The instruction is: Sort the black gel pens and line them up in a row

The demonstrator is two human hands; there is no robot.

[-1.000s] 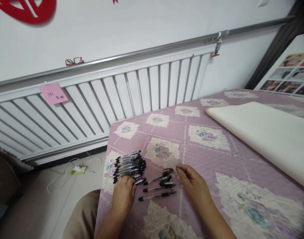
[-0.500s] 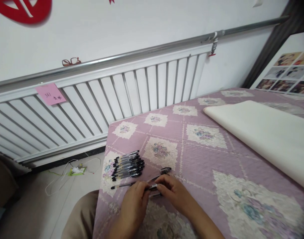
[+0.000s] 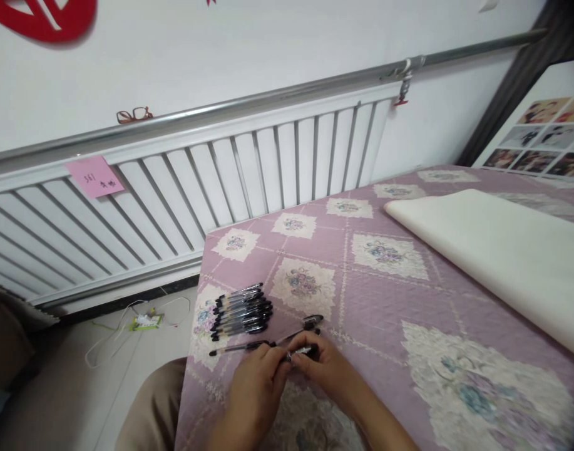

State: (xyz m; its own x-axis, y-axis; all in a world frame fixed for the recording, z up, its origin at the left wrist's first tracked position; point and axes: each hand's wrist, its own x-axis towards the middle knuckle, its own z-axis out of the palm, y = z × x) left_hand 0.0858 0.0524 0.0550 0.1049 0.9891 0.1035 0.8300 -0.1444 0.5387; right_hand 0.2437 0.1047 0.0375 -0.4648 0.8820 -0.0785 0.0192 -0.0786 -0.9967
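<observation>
Both hands meet over the near side of the bed, fingers pinched around a black pen (image 3: 304,351). My left hand (image 3: 258,379) grips its left end, and much of the barrel is hidden by the fingers. My right hand (image 3: 322,363) holds the dark right end between thumb and fingers. A single pen (image 3: 235,348) lies just left of the left hand. Beyond the right hand, one or two pens (image 3: 313,322) rest at a slant, partly covered by it. A row of several clear-barrelled pens with black ends (image 3: 242,311) lies farther up on the left.
The bed has a purple flowered cover (image 3: 362,300). A folded cream cloth (image 3: 493,244) lies on its right side. Behind stands a white radiator (image 3: 249,169) with a pink note (image 3: 95,176); glasses (image 3: 134,114) rest on the pipe. A power strip (image 3: 147,322) with cables is on the floor.
The pen in my hands has shifted slightly right and turned, so more of its dark end shows at the right hand. The pens on the bed stay in place.
</observation>
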